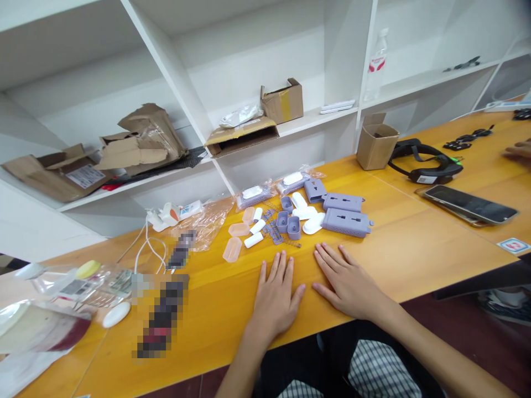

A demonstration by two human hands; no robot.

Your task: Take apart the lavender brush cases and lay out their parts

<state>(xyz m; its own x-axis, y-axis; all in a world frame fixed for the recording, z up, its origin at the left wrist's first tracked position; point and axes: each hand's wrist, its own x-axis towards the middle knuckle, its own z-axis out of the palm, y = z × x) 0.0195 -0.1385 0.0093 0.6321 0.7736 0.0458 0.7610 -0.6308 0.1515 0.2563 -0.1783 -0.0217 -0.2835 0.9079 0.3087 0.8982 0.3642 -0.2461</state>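
Observation:
My left hand (276,296) and my right hand (344,279) both lie flat on the yellow wooden table (415,249), palms down, fingers stretched out, holding nothing. Just beyond my fingertips lies a cluster of small plastic parts: two long grey-purple perforated housings (346,221), small grey-purple cups (288,224), white oval caps (309,213), translucent pink caps (232,249) and white cylinders (254,239). Two sealed bags of parts (253,194) sit behind them.
White shelving (290,119) with torn cardboard boxes backs the table. A small open carton (375,145), a headset (427,163) and a phone (468,203) lie right. Another person's hand (518,149) shows far right. A white charger with cable (160,221), clear bottles (78,282) and bags crowd the left.

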